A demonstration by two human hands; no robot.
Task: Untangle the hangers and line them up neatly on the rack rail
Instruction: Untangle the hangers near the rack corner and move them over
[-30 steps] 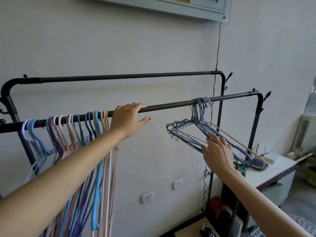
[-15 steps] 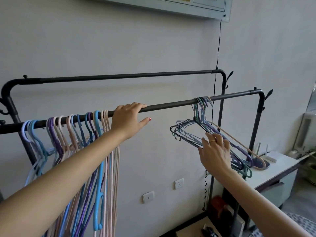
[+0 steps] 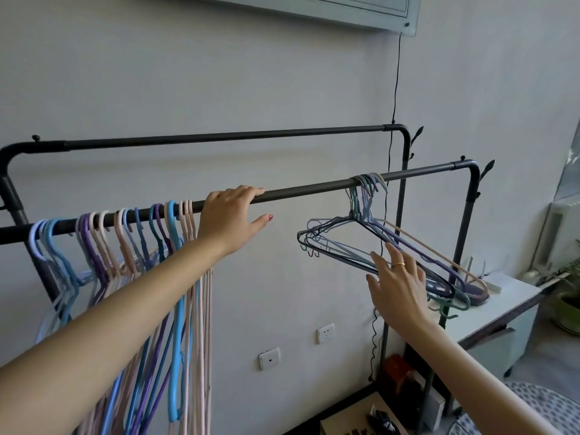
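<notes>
A black rack rail (image 3: pixel 307 191) runs across the view. Several pink, purple and blue hangers (image 3: pixel 141 246) hang in a row on its left part. My left hand (image 3: pixel 229 221) rests over the rail just right of that row, fingers draped on top, thumb out below. Further right a tangled bunch of hangers (image 3: pixel 376 246) hangs from the rail, tilted down to the right. My right hand (image 3: pixel 395 287) is below that bunch with fingers spread, fingertips at its lower bars, not gripping them.
A second, higher rail (image 3: pixel 219 138) runs behind, close to the wall. A white cabinet (image 3: pixel 502 306) stands at the right under the tangled bunch's low end. A black cord (image 3: pixel 394 89) hangs down the wall. Boxes sit on the floor by the rack's right post.
My right hand has let go of the tangled bunch's lower bars and opened its fingers, dropping slightly. My left hand stays on the rail.
</notes>
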